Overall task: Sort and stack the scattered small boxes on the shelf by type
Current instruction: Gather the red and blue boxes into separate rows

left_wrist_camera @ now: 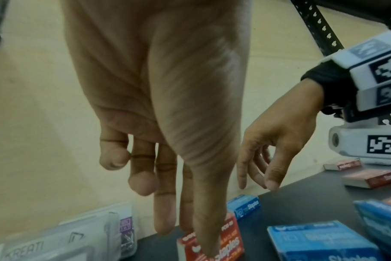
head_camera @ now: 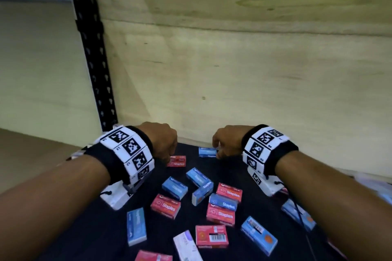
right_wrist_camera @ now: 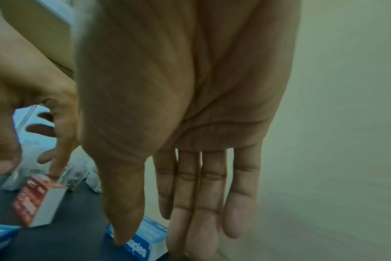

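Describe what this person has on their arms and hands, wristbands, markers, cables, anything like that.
Both forearms are bare, no sleeves or gloves. Each wrist carries a black fabric band ringed with white blocks printed with black square markers. A white camera box hangs under each wrist, with a thin black cable trailing from the right one.

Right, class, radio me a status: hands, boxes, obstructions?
Left hand open, thumb on red staples box. Right hand open over blue staples box. Nothing stacked; boxes lie scattered on dark shelf.
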Motion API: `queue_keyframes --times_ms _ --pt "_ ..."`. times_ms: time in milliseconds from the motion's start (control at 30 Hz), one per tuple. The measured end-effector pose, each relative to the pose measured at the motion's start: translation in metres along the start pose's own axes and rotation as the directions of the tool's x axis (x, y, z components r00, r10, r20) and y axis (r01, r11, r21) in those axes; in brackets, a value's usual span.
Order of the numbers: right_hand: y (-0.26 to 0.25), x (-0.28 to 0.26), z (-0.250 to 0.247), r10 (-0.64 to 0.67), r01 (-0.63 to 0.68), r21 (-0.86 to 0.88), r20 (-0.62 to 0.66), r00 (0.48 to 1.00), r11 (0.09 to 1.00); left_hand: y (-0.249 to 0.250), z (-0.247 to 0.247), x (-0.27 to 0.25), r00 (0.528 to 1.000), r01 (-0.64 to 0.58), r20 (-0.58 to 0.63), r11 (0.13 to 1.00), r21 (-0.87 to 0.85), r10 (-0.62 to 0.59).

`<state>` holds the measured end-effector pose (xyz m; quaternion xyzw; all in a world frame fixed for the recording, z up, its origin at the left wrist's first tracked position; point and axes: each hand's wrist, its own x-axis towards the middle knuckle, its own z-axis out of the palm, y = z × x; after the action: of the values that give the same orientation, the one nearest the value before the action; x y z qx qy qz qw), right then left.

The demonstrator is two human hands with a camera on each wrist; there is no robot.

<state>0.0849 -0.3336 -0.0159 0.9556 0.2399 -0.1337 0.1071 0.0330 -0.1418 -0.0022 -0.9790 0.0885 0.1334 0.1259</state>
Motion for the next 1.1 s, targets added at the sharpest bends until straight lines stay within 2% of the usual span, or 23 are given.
queue_keyframes --times_ms 267,600,733,867,1000,1100 --pt "-0.011 0.026 0.006 -0.007 0.009 -0.089 0.027 1.0 0.996 0.004 0.007 0.012 0.999 0.006 -0.032 0.998 0.064 -0.004" --pt "0.002 -0.022 0.015 0.016 -0.005 -0.074 0.146 0.989 0.997 0.013 0.004 0.019 1.0 -0.003 -0.03 0.994 0.109 0.006" --pt "0.011 -0.045 0.02 -0.044 0.041 0.038 0.073 0.996 0.998 0.017 0.002 0.014 0.998 -0.005 -0.055 0.995 0.101 0.01" --pt "0.015 -0.067 0.021 -0.152 0.131 0.174 0.115 0.982 0.976 0.015 -0.004 0.002 0.997 -0.002 -0.079 0.998 0.068 0.007" --pt "0.008 -0.076 0.019 -0.198 0.168 0.15 0.214 0.957 0.974 0.013 -0.008 -0.008 0.997 0.003 -0.083 0.997 0.072 0.003" --pt "0.0 -0.078 0.022 -0.2 0.178 0.115 0.231 0.952 0.977 0.013 -0.009 -0.017 0.997 -0.003 -0.079 0.998 0.066 0.009"
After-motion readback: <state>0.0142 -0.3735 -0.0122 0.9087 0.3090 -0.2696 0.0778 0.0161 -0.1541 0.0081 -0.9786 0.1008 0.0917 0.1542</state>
